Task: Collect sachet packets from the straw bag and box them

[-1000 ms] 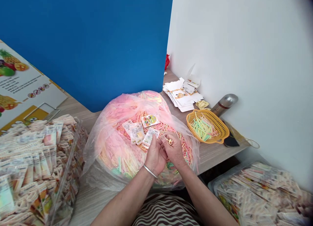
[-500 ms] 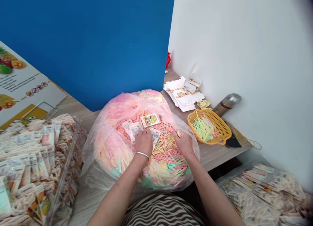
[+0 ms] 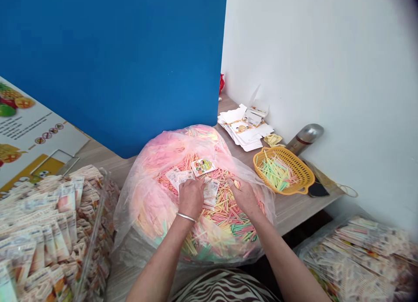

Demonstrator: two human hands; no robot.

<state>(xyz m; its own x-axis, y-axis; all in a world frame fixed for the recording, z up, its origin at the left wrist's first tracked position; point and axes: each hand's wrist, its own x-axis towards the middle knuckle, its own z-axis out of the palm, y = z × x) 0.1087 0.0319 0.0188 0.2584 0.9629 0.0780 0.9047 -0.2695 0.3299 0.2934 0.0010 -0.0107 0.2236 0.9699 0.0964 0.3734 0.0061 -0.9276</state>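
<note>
A large clear plastic bag (image 3: 146, 171), its mouth folded open, is full of thin pink, yellow and green sticks (image 3: 225, 210). Over its middle, my left hand (image 3: 191, 199), with a silver bangle on the wrist, has its fingers curled at a small printed packet (image 3: 211, 188); the fingertips are partly hidden. More white printed packets (image 3: 183, 176) lie beside its knuckles. Just beyond is a small colourful printed box (image 3: 203, 166). My right hand (image 3: 244, 196) is closed low over the sticks at the right, with something pale yellow at a finger; what it grips is hidden.
At the left stands a clear container heaped with filled packets (image 3: 42, 232), before a printed carton (image 3: 35, 132). To the right are a yellow basket (image 3: 303, 171) of sticks, a metal flask (image 3: 307, 136) and flat white cartons (image 3: 241, 127). More packets (image 3: 359, 258) lie lower right.
The view has shifted slightly. The packet by my left hand now shows more fully to the right of its fingers. My right hand stays over the sticks, its fingers a little lower.
</note>
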